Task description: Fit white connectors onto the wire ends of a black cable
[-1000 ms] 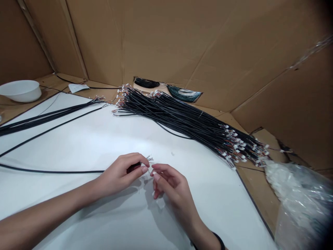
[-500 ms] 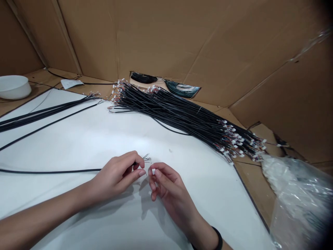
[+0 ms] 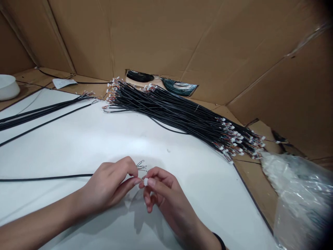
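Both hands low and close, left hand (image 3: 111,184) and right hand (image 3: 162,194) fingertips pinched, nearly touching.

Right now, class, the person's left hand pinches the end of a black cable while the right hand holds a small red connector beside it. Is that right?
Not quite. The connector in the right hand is white, not red, as the head view shows. The rest stands: the left hand pinches the end of a black cable, right beside it.
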`<state>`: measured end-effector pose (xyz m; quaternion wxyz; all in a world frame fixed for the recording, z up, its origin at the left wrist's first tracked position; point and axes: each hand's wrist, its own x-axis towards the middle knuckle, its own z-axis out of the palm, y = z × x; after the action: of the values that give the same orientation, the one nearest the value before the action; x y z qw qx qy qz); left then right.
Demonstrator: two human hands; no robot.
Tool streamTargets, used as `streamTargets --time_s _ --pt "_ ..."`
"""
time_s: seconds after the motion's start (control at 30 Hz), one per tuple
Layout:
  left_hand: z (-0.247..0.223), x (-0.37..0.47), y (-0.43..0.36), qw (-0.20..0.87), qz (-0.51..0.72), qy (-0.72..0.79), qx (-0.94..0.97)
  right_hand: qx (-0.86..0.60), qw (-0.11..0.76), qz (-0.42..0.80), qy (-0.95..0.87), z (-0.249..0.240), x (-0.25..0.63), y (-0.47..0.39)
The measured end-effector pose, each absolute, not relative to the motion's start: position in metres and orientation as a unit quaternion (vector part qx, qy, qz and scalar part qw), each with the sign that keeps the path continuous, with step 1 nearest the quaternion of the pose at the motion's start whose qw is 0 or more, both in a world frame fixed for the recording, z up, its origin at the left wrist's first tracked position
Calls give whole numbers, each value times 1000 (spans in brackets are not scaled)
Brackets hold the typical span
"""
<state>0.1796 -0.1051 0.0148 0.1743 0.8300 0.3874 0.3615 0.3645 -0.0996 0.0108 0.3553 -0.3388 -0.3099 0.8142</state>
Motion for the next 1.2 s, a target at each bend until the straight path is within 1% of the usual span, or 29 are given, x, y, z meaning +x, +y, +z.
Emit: streamTargets --time_s 0.3,0.43,0.63,0.87,1.2 --pt "13 178 -108 101 365 358 854 -291 356 838 -294 10 364 -101" --pt "14 178 -109 85 357 353 861 -286 354 840 -296 10 364 -102" --pt "15 179 -108 80 355 347 864 -275 349 846 -294 9 364 -102" --pt "14 180 -104 71 403 315 856 -275 354 847 -287 7 364 -101" --pt "15 181 -106 77 387 322 861 -273 369 841 -287 6 364 -101"
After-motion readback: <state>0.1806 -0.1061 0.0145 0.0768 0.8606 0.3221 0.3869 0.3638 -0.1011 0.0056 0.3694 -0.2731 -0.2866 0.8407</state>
